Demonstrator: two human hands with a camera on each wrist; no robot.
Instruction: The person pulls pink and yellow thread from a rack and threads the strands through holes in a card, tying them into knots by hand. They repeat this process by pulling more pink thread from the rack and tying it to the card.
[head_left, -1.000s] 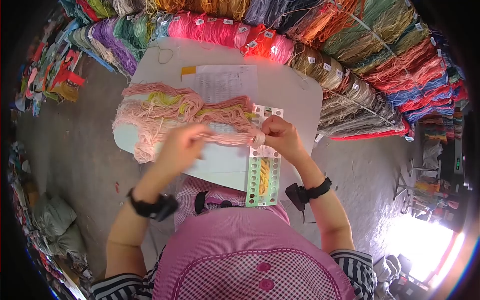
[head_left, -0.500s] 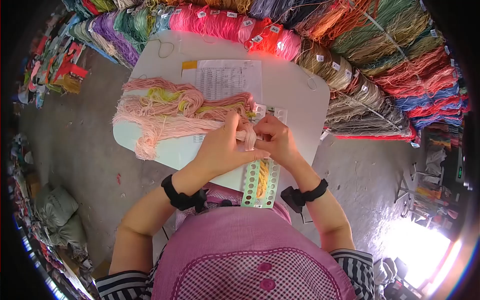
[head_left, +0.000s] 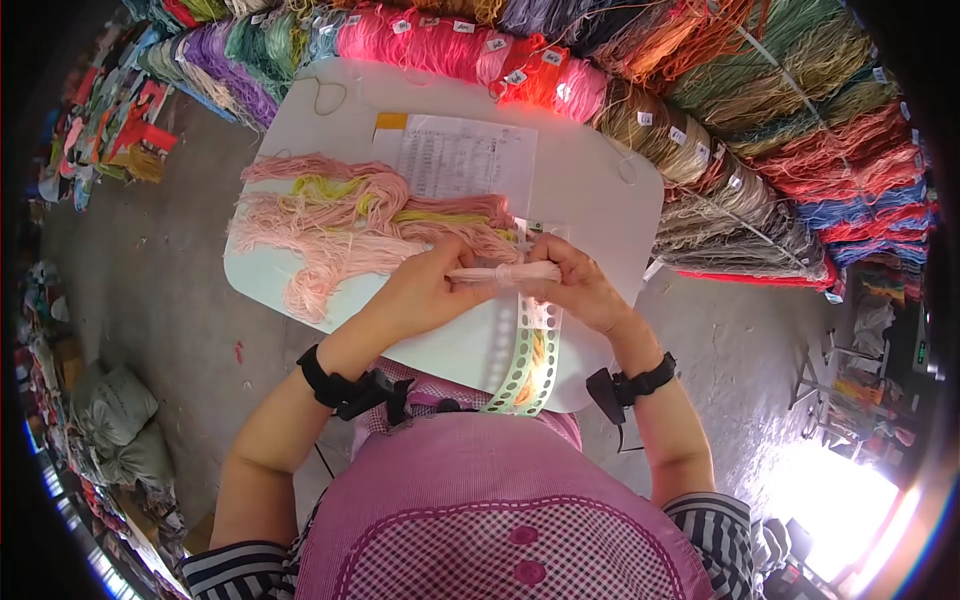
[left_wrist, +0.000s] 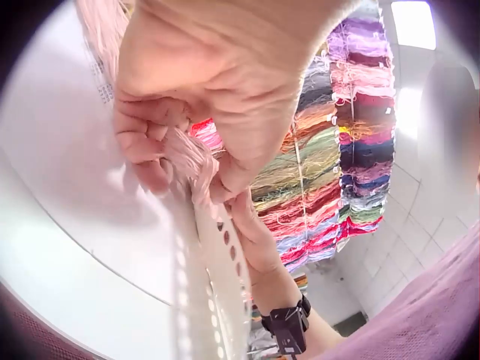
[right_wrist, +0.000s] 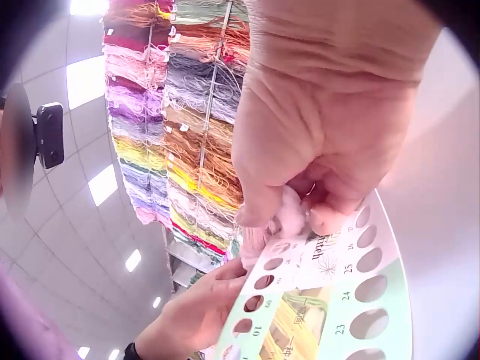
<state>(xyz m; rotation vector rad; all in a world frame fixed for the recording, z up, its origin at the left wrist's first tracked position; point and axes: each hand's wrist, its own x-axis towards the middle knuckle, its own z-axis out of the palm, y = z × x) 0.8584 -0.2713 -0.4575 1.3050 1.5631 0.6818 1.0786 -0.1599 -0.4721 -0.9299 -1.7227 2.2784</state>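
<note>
Both hands pinch a short pale pink yarn bundle (head_left: 508,273) above the table's right part. The left hand (head_left: 425,292) holds its left end; in the left wrist view the strands (left_wrist: 187,156) run between thumb and curled fingers. The right hand (head_left: 585,285) grips the other end, beside the punched card (head_left: 527,350), which looks bent and slopes down toward the apron. In the right wrist view the card (right_wrist: 304,300) shows numbered holes, with the right hand (right_wrist: 322,135) at its upper end. Pink and yellow-green yarn (head_left: 350,215) lies to the left on the table.
A printed sheet (head_left: 460,155) lies on the white table (head_left: 590,180) behind the yarn. Labelled skeins in many colours (head_left: 440,45) hang along the table's far side and right. Grey sacks (head_left: 120,410) stand on the floor at the left.
The left hand has come over from the left onto the yarn bundle, which is now stretched sideways between both hands. The card, flat before, now looks bent with its upper part lifted.
</note>
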